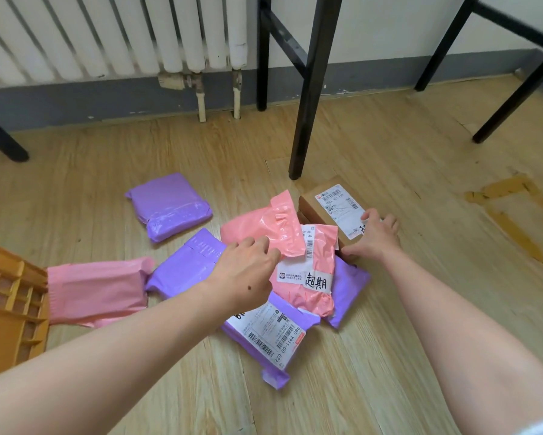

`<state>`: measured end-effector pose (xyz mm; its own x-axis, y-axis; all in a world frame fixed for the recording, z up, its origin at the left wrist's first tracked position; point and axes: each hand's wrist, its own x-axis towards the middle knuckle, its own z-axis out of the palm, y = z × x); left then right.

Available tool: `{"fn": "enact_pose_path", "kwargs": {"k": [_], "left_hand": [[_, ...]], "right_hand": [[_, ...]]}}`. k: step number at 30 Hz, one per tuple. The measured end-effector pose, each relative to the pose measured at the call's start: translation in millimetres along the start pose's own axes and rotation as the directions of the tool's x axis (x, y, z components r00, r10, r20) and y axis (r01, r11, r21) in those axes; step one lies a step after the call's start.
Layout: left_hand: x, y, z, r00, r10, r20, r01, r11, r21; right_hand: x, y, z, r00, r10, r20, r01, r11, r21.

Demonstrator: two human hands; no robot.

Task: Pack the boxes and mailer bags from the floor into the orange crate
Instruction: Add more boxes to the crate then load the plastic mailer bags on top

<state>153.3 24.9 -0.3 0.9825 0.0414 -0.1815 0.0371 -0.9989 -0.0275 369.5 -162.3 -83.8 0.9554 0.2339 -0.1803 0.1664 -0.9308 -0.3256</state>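
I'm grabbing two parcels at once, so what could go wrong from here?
The left hand pinches the top pink mailer by one edge; it may slip or drag the labelled pink mailer under it. The right hand grips the cardboard box at one end only, so it could tip. The orange crate sits far left, a long carry for the box.

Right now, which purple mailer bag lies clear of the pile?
The purple mailer nearest the radiator: it lies alone on the floor, touching nothing. The other purple mailers overlap pink mailers.
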Motion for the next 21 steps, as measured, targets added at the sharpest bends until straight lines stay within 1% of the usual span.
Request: {"fn": "enact_pose_path", "kwargs": {"k": [3, 6, 9, 10, 11, 12, 13, 15, 16, 17, 18, 19, 21], "left_hand": [[0.3, 2.8, -6.2, 1.000, -0.016, -0.008, 0.015, 0.999, -0.039], [-0.9, 6.0, -14.5, 1.000, -0.016, -0.023, 0.015, 0.999, -0.052], [-8.0, 5.0, -28.9, 0.999, 0.002, -0.043, -0.005, 0.997, -0.074], [-11.3, 2.5, -36.3, 0.998, -0.001, -0.067, -0.008, 0.992, -0.127], [-14.9, -0.9, -45.2, 0.995, -0.017, -0.099, -0.005, 0.976, -0.216], [-18.4, -5.3, -54.6, 0.991, -0.054, -0.123, 0.010, 0.943, -0.333], [-21.6, -10.3, -64.2, 0.985, -0.111, -0.129, 0.039, 0.886, -0.462], [-29.4, -20.7, -80.8, 0.963, -0.261, -0.068, 0.145, 0.713, -0.686], [-33.9, -25.5, -86.8, 0.944, -0.330, -0.019, 0.202, 0.620, -0.758], [-39.1, -29.8, -91.5, 0.923, -0.383, 0.024, 0.247, 0.545, -0.801], [-45.0, -34.2, -95.8, 0.905, -0.421, 0.058, 0.282, 0.493, -0.823], [-52.6, -39.1, -100.7, 0.889, -0.451, 0.079, 0.305, 0.454, -0.838], [-70.6, -51.0, -112.0, 0.862, -0.499, 0.090, 0.326, 0.410, -0.852]], "right_hand": [[-9.8, -5.0, -4.4, 0.989, -0.052, -0.141, 0.043, 0.997, -0.066], [-17.9, -6.8, -20.7, 0.958, -0.066, -0.278, 0.034, 0.992, -0.119], [-27.9, -12.5, -45.1, 0.934, -0.011, -0.357, 0.016, 1.000, 0.009], [-33.3, -17.8, -53.7, 0.933, 0.003, -0.360, 0.018, 0.998, 0.056], [-39.7, -25.4, -61.4, 0.932, 0.006, -0.361, 0.029, 0.995, 0.091], [-47.9, -35.4, -68.1, 0.931, -0.001, -0.364, 0.049, 0.991, 0.121], [-58.0, -48.5, -73.4, 0.929, -0.010, -0.370, 0.074, 0.985, 0.157], [-82.1, -82.0, -78.2, 0.928, -0.025, -0.371, 0.121, 0.964, 0.238], [-95.5, -100.6, -77.7, 0.933, -0.035, -0.359, 0.139, 0.953, 0.268], [-109.6, -119.5, -76.1, 0.939, -0.053, -0.340, 0.158, 0.944, 0.289], [-123.6, -138.9, -73.8, 0.944, -0.082, -0.320, 0.184, 0.935, 0.304], [-137.9, -158.7, -71.7, 0.946, -0.117, -0.303, 0.216, 0.923, 0.318], [-165.0, -195.1, -70.6, 0.940, -0.191, -0.283, 0.286, 0.894, 0.345]]}}
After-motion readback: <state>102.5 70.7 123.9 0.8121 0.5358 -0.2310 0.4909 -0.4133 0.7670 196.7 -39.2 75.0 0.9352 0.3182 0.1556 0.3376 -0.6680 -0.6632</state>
